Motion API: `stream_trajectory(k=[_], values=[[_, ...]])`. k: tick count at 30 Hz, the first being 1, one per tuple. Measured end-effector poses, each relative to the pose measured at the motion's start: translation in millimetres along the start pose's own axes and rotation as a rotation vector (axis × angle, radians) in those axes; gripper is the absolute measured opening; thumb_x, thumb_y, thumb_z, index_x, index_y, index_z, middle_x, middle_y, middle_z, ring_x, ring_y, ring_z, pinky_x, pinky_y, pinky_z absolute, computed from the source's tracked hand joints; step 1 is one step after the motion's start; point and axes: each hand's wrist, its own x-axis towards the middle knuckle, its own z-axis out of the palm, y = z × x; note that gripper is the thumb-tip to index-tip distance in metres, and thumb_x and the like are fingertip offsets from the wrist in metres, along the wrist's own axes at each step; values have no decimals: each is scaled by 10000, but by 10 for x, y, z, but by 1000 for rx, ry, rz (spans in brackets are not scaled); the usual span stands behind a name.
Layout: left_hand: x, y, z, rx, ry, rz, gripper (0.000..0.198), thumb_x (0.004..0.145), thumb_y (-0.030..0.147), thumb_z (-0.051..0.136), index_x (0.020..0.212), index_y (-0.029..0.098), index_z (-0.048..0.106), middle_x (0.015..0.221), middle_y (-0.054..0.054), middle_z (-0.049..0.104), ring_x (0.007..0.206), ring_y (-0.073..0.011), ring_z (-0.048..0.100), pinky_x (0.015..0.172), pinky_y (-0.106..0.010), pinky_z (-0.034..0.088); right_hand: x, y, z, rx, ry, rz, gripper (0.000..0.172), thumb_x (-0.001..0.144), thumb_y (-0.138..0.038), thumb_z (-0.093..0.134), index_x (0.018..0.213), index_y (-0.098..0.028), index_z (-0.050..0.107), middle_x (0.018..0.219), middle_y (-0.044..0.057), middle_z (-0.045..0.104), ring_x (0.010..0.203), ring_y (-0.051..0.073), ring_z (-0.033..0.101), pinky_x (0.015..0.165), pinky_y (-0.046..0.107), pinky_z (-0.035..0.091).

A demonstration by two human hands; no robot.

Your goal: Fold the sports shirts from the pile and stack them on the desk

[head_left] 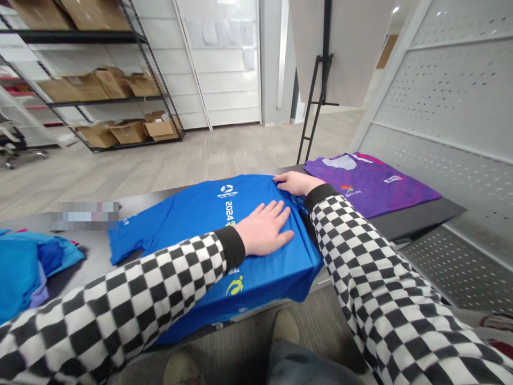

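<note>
A blue T-shirt (192, 208) with white and yellow-green print lies spread over the table, its lower part hanging past the near edge. My left hand (266, 229) rests flat on the shirt's middle, fingers spread, over part of the print. At the shirt's far right edge is my right hand (294, 183), its thumb and fingertips close together on the cloth. Below that hand the right side of the shirt is bunched and partly hidden by my sleeve.
A folded purple jersey (377, 187) lies at the table's right end. Blue and teal garments (36, 267) are heaped at the left, near a blurred-out item (86, 215). Beyond stand a shelf with cardboard boxes (128, 131), a black easel stand (315, 107) and a perforated panel (449, 107).
</note>
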Motion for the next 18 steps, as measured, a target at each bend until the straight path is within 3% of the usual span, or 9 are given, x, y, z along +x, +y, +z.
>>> stream_trajectory(k=[3, 5, 7, 9, 12, 14, 16, 18], values=[[-373, 412, 23, -147, -33, 302, 800, 1143, 631, 520, 1806, 190, 443, 1905, -169, 314, 1786, -376, 283, 1452, -606, 240, -4, -15, -6, 4, -6, 21, 593, 1053, -347, 714, 1640, -262, 713, 1744, 33, 576, 1636, 287, 551, 1401, 324, 323], [-508, 548, -13, -294, -48, 535, 636, 1146, 525, 582, 1714, 241, 592, 1803, -124, 537, 1683, -311, 505, 1406, -494, 385, -13, -32, -15, 4, -9, 32, 589, 1059, -316, 696, 1645, -264, 709, 1749, 24, 568, 1636, 273, 550, 1398, 313, 323], [-483, 526, -77, -404, 11, 601, 453, 1147, 393, 578, 1546, 266, 752, 1565, -73, 773, 1437, -247, 738, 1256, -372, 547, -24, -51, -24, 2, -10, 34, 593, 1059, -294, 686, 1652, -267, 702, 1751, 18, 565, 1638, 261, 548, 1396, 305, 324], [-291, 346, -151, -399, 156, 446, 382, 1117, 300, 564, 1371, 257, 846, 1341, -46, 873, 1226, -231, 825, 1146, -345, 611, -29, -63, -30, -9, -7, 28, 599, 1056, -278, 681, 1655, -272, 697, 1745, 15, 573, 1642, 254, 543, 1398, 310, 325], [176, -124, -231, -229, 333, 84, 417, 1087, 285, 532, 1351, 237, 851, 1379, -66, 855, 1308, -264, 787, 1231, -383, 571, -15, -56, -31, -46, 0, 2, 590, 1053, -252, 668, 1642, -261, 710, 1715, 27, 611, 1635, 259, 553, 1394, 329, 350], [472, -455, -234, -127, 314, -62, 524, 1111, 330, 483, 1545, 205, 749, 1613, -95, 734, 1519, -274, 667, 1334, -390, 478, 5, -35, -23, -76, 3, -15, 578, 1059, -247, 657, 1633, -257, 720, 1698, 35, 631, 1624, 271, 568, 1391, 341, 368], [670, -715, -193, -58, 203, -157, 675, 1146, 476, 448, 1749, 191, 546, 1846, -116, 481, 1718, -329, 440, 1426, -491, 344, 30, -4, -7, -112, 1, 2, 572, 1083, -279, 650, 1651, -243, 702, 1725, 53, 603, 1634, 290, 555, 1397, 359, 365], [756, -871, -129, -21, 97, -204, 808, 1156, 637, 376, 1847, 219, 372, 1935, -113, 269, 1799, -377, 239, 1455, -609, 216, 57, 30, 12, -141, 0, 38, 587, 1121, -341, 633, 1694, -217, 653, 1781, 79, 529, 1669, 307, 507, 1413, 376, 336]])
